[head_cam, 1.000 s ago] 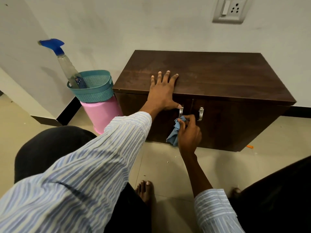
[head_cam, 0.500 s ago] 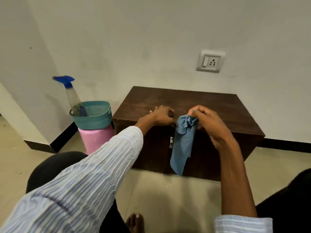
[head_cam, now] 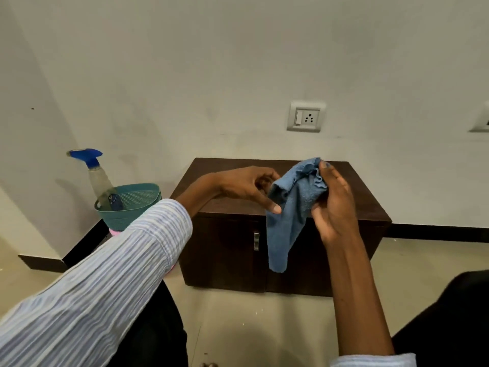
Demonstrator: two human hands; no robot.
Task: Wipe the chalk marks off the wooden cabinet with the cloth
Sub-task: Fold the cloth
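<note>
**Cloth lifted clear of the cabinet front**

Pale wall [head_cam: 211, 75] rose behind the dark wooden cabinet [head_cam: 232, 250], which stood on a beige tiled floor [head_cam: 251, 319]. Half a second earlier the blue cloth [head_cam: 288, 215] hung bunched from my right hand [head_cam: 333, 205] alone; now my left hand [head_cam: 251, 186] pinched its near edge too, and both held it spread in the air above the cabinet top, its tail dangling over the doors. My view had tipped upward, showing more wall and 2 sockets [head_cam: 305, 117].

Left of the cabinet a spray bottle [head_cam: 98, 176] leaned in a teal basket [head_cam: 132, 205]. The cloth hid 1 door handle; the other [head_cam: 256, 241] showed. I could make out no chalk marks on the dark wood.
</note>
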